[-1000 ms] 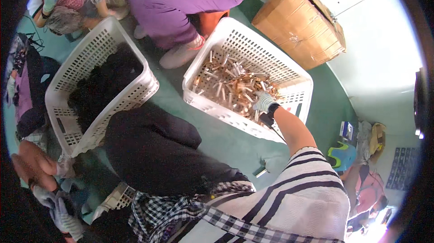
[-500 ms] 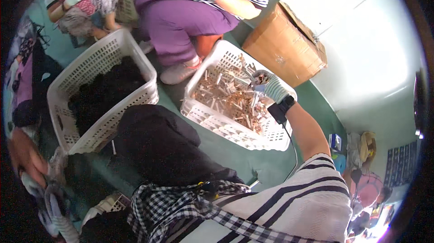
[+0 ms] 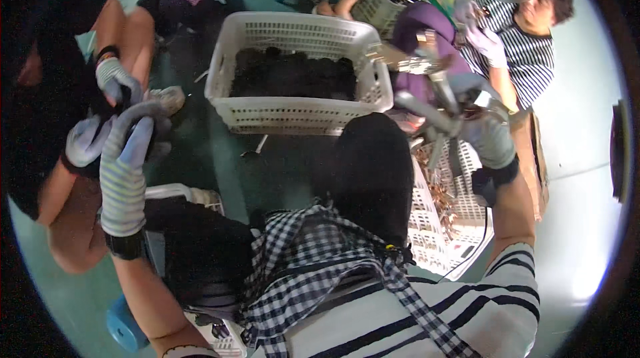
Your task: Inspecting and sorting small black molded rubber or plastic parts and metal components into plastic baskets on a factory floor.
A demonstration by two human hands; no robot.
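Two gloved hands well apart: your right hand is clamped on a bundle of grey metal parts pointing to ten o'clock, while your left hand hangs loosely curled, empty.

White plastic lattice basket; knit cloth gloves, seemingly matt.

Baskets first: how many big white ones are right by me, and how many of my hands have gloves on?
White basket of dark pieces: 1
White basket of tan pieces: 1
Gloved hands: 2, the left hand and the right hand, which grips metal pieces
Total: 4
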